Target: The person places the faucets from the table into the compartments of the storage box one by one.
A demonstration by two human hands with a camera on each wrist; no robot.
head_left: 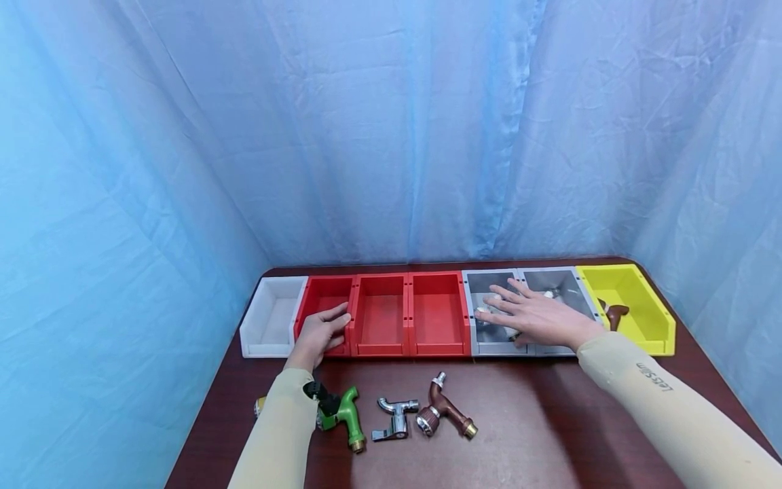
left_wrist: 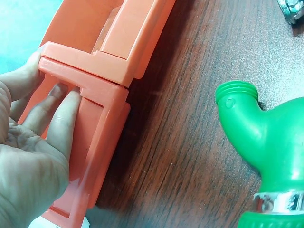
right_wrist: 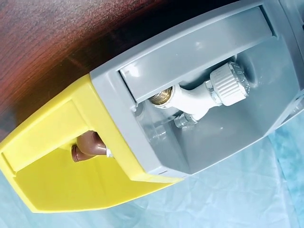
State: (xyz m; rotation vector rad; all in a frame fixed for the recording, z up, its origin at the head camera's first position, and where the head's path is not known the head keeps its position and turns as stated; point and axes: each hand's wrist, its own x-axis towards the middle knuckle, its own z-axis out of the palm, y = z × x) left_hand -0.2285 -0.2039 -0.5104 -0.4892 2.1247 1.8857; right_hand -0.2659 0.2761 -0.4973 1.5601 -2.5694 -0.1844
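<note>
At the wall between the left and middle red bins, my left hand [head_left: 320, 334] grips the left red bin [left_wrist: 88, 137] by its side wall, fingertips against the inside and a digit at the rim. My right hand [head_left: 528, 318] is spread palm down over the left grey bin [head_left: 485, 350], holding nothing and partly hiding it. A white faucet [right_wrist: 194, 99] lies in a grey bin, and a brown faucet [right_wrist: 90, 145] in the yellow bin [right_wrist: 61, 185]. A green faucet [head_left: 350, 414] lies on the table near my left forearm.
A chrome faucet [head_left: 398, 415] and another brown faucet [head_left: 446, 411] lie on the dark wood table [head_left: 519, 435]. The white bin [head_left: 267, 348] ends the row at left. A yellow object [head_left: 259, 406] is mostly hidden by my left sleeve. Blue curtains [head_left: 366, 136] hang behind and at both sides.
</note>
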